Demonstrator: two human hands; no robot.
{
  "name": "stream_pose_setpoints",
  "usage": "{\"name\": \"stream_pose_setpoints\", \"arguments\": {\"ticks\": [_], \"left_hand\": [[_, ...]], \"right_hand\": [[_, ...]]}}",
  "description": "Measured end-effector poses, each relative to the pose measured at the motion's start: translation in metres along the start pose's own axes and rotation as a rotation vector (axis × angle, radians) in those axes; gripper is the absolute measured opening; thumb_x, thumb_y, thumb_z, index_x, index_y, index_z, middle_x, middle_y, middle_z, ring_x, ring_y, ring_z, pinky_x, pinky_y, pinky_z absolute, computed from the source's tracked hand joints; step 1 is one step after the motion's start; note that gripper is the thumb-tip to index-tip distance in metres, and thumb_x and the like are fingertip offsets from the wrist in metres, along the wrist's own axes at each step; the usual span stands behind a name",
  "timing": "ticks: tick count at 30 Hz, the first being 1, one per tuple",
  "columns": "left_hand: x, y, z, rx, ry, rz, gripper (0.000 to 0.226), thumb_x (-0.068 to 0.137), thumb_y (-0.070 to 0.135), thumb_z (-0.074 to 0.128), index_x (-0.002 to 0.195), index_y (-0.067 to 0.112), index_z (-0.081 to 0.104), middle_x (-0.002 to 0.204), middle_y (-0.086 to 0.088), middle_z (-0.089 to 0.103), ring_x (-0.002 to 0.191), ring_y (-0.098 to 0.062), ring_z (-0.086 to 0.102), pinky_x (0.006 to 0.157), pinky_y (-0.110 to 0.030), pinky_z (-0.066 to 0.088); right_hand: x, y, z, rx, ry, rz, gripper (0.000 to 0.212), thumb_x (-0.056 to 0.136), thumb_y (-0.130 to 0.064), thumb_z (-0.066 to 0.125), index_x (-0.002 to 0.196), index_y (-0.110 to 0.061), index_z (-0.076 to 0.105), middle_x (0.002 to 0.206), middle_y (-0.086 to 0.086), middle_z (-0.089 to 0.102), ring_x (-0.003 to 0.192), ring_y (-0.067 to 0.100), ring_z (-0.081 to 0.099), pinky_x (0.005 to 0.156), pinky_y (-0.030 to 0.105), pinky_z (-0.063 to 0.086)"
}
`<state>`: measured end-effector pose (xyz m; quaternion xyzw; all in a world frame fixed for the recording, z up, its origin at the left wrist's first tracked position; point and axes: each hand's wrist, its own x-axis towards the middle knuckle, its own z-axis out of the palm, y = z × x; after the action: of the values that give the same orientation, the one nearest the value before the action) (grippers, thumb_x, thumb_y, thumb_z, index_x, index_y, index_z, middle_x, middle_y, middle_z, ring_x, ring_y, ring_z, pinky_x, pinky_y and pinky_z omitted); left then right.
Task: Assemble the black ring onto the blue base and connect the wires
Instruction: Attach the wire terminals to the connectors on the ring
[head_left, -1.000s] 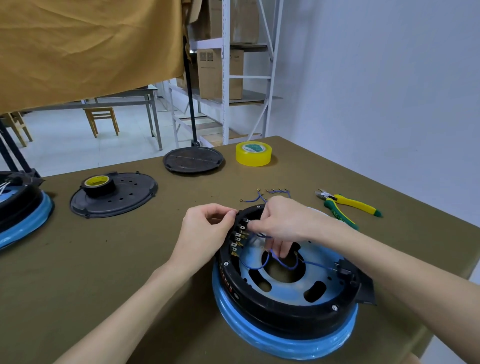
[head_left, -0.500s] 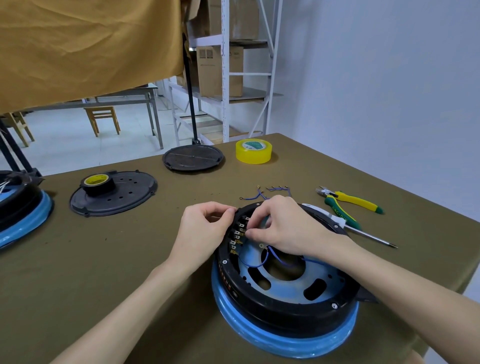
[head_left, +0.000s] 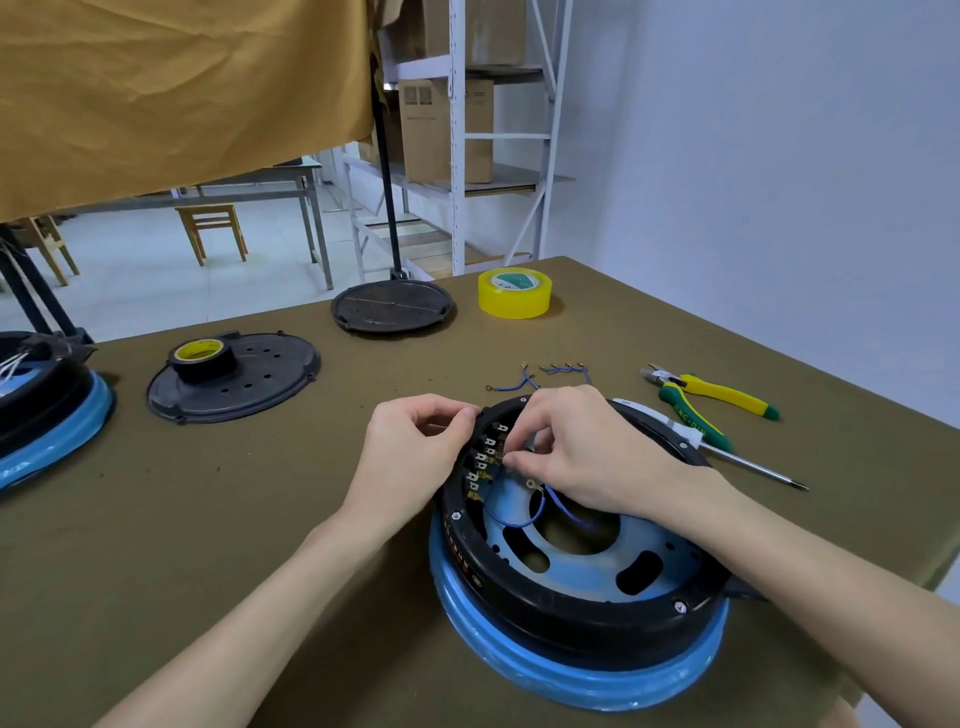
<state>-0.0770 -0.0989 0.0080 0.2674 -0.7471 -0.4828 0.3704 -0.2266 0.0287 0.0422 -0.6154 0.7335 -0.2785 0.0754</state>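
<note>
- Black plastic hides part of the work in the head view: the right hand (head_left: 576, 452) covers the far inner wall of the black ring (head_left: 587, 592), and what its curled fingers (head_left: 519, 460) pinch at the row of metal terminals (head_left: 485, 460) is too small to make out, probably a wire end.
- Left hand (head_left: 415, 449) sits just left of the black ring, fingers curled with the tips touching the outer rim; whether they truly grip it I cannot tell.
- Cut off at the left edge, well left of the black ring, is a second ring-and-base unit (head_left: 47, 410).
- Black ring sits seated on the blue base (head_left: 571, 670), which rests on the olive table (head_left: 208, 519) in the near centre. Screws show on its top rim.
- Inside the black ring lies a blue slotted plate, and thin blue wires (head_left: 524, 519) loop across it from the terminals.
- Just beyond the black ring lie loose blue wires (head_left: 535, 376); to its right, touching its rim or nearly, a screwdriver (head_left: 727, 454), and pliers (head_left: 711, 397) with yellow and green handles whose lettering is too blurred to read.
- Farther behind the black ring sit a yellow tape roll (head_left: 514, 293), a round black cover (head_left: 392, 306), and a perforated black plate (head_left: 234, 382) carrying a black tape roll (head_left: 202, 358).
- Red marks on the black ring's outer wall are unreadable.
</note>
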Motion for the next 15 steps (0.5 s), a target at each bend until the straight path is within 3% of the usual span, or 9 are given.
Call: {"name": "stream_pose_setpoints", "arguments": {"ticks": [5, 9, 15], "left_hand": [[-0.0004, -0.0038, -0.0003, 0.051, 0.035, 0.008, 0.017, 0.094, 0.023, 0.073, 0.079, 0.027, 0.081, 0.075, 0.011, 0.078, 0.073, -0.004, 0.074, 0.065, -0.019, 0.056], [0.0004, -0.007, -0.0004, 0.082, 0.051, -0.016, 0.026, 0.093, 0.031, 0.074, 0.068, 0.027, 0.076, 0.066, 0.007, 0.075, 0.061, -0.005, 0.069, 0.058, -0.023, 0.053], [-0.0024, -0.0012, -0.0004, 0.117, 0.07, -0.02, 0.021, 0.092, 0.032, 0.075, 0.073, 0.027, 0.08, 0.068, 0.013, 0.076, 0.065, -0.002, 0.072, 0.061, -0.022, 0.054]], "right_hand": [[-0.0008, 0.0014, 0.001, 0.008, 0.005, -0.002, 0.01, 0.09, -0.021, 0.076, 0.081, -0.019, 0.081, 0.081, 0.009, 0.074, 0.057, 0.021, 0.059, 0.064, 0.038, 0.051], [-0.0014, -0.0002, 0.0024, -0.002, 0.015, 0.001, 0.009, 0.09, -0.021, 0.076, 0.084, -0.02, 0.082, 0.081, 0.006, 0.075, 0.059, 0.019, 0.061, 0.064, 0.033, 0.051], [-0.0033, -0.0027, 0.002, -0.021, 0.025, 0.0, 0.007, 0.09, -0.021, 0.076, 0.086, -0.02, 0.082, 0.083, -0.002, 0.075, 0.066, 0.01, 0.065, 0.067, 0.024, 0.052]]}}
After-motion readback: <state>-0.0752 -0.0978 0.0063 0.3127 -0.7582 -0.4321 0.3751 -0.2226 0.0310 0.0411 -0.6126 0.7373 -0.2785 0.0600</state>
